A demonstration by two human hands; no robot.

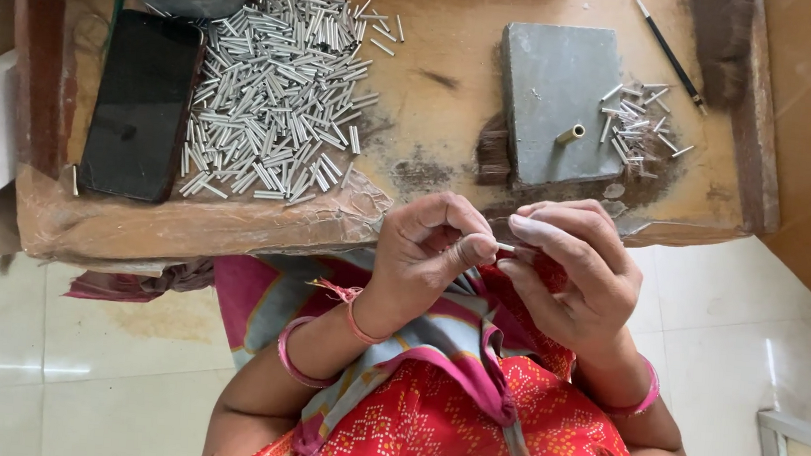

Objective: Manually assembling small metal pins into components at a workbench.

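Pale floor tiles surround a low wooden counter [421, 27] strewn with short silver tubes [276, 92] beside a black phone [140, 106]; a grey slab [556, 86] carries a brass peg [571, 133] and a smaller tube cluster [637, 126]. Below the counter's edge, the left hand [428, 254] and right hand [575, 275] meet over the lap — both pinching one small metal tube [506, 248] at its ends. It looks light, stiff and slippery — best gripped by fingertips near each end.
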